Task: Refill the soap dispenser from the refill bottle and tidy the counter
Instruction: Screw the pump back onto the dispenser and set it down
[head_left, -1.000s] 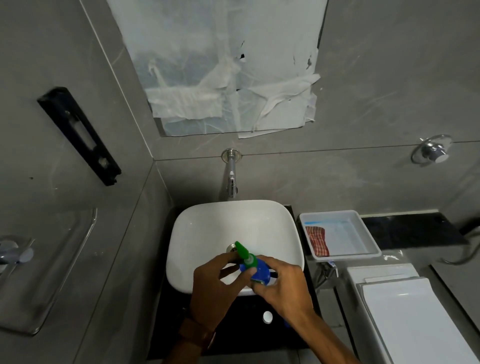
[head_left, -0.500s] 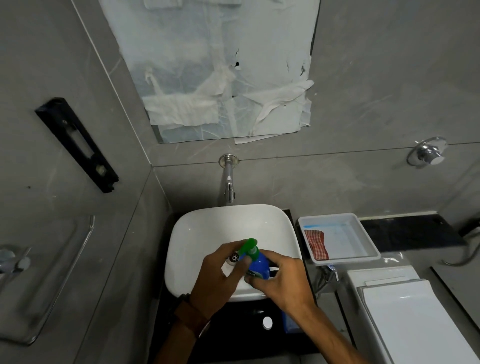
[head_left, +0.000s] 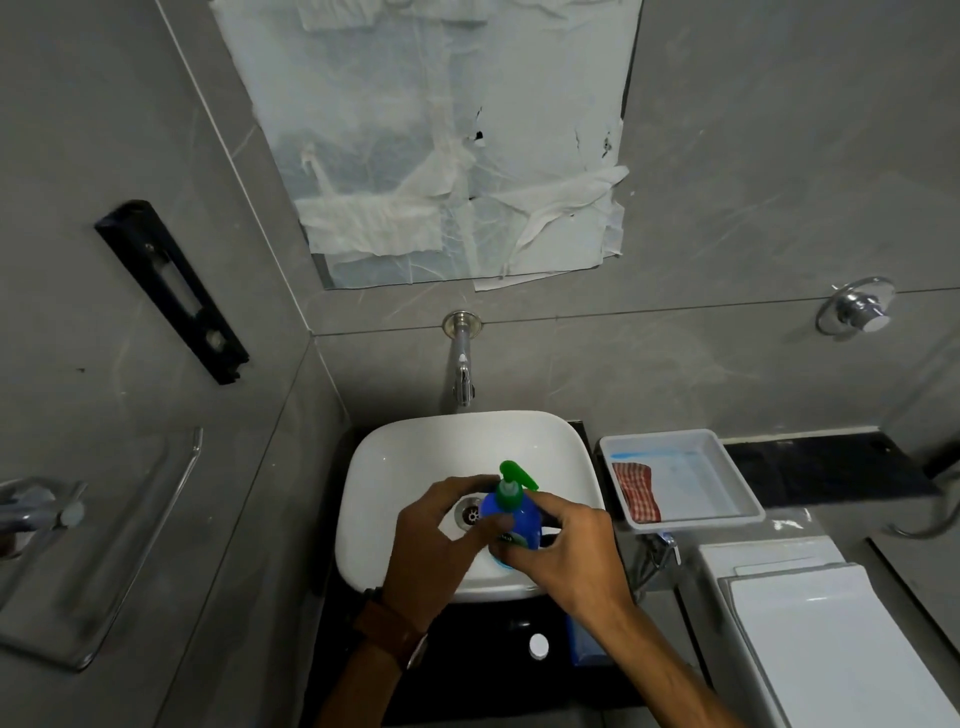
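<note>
A blue soap dispenser (head_left: 514, 517) with a green pump head (head_left: 511, 480) is held over the white basin (head_left: 395, 467). My right hand (head_left: 571, 551) grips the blue body from the right. My left hand (head_left: 441, 535) has its fingers at the bottle's neck just below the green pump. On the black counter in front of the basin lie a small white cap (head_left: 539, 646) and a blue object (head_left: 584, 644), mostly hidden under my right forearm.
A wall tap (head_left: 461, 374) hangs over the basin. A white tray (head_left: 727, 467) with a red checked cloth (head_left: 636, 491) stands to the right. A white toilet tank and lid (head_left: 831, 639) are at the lower right. Grey tiled walls close in left and behind.
Both hands and the dispenser have stayed over the basin; the green pump head has turned from pointing left to pointing right. The view has tilted slightly.
</note>
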